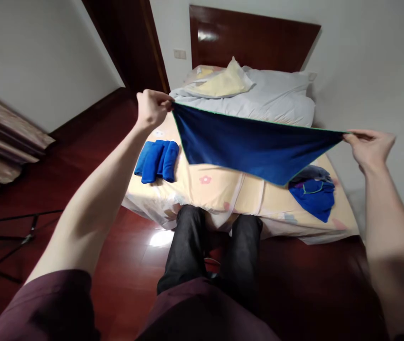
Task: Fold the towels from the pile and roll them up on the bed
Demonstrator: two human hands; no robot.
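A dark blue towel (248, 142) with a thin green edge is stretched between my two hands above the bed. My left hand (154, 109) pinches its upper left corner. At the upper right corner, my right hand (372, 146) grips it between thumb and fingers. The lower edge hangs free over the mattress. Several rolled blue towels (157, 160) lie side by side on the bed's left part. On the right part sits a crumpled heap of blue cloths (314, 196), partly covered from view by the stretched towel.
The bed (209, 192) wears a pale yellow flowered sheet, with white bedding (276, 90) and a yellow cloth (228, 83) near the headboard (252, 40). A black metal frame (24, 239) stands on the floor at left, below a curtain (6, 137).
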